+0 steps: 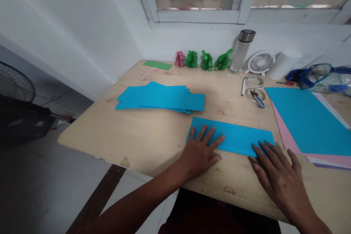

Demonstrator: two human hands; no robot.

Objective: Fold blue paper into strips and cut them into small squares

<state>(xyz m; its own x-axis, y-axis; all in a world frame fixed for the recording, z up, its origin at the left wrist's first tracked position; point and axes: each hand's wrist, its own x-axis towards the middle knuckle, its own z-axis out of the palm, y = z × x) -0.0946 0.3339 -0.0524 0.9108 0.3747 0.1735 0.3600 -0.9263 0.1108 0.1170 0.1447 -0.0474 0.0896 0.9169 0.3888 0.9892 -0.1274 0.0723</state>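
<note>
Left hand (196, 155) lies palm down with its fingers spread, gripping nothing, its fingertips on the left end of a blue strip (237, 137) near the table's front edge. Taking that strip as the clock's centre, with twelve straight away from the person, the left hand sits at eight and the right hand (281, 170) at four — also palm down, fingers spread and unclenched, its fingertips over the strip's near right corner. At ten o'clock is a loose stack (161, 97) of blue pieces, overlapping unevenly; farther out, between ten and eleven, lie a wavy pink piece (148, 74) and a green strip (157, 65). Pink and green paper shapes (206, 60) stand in a row by the wall from eleven to twelve, with a bottle (241, 51) next to them at twelve. Around one o'clock come a pen (243, 87), two tape rolls (255, 76), a cutter (257, 99) across the nearer roll, and — behind them — a small white fan (261, 62). A bag (318, 75) with blue trim rests at two. Large sheets (309, 120) lie at three, blue over pink, white and purple.
</note>
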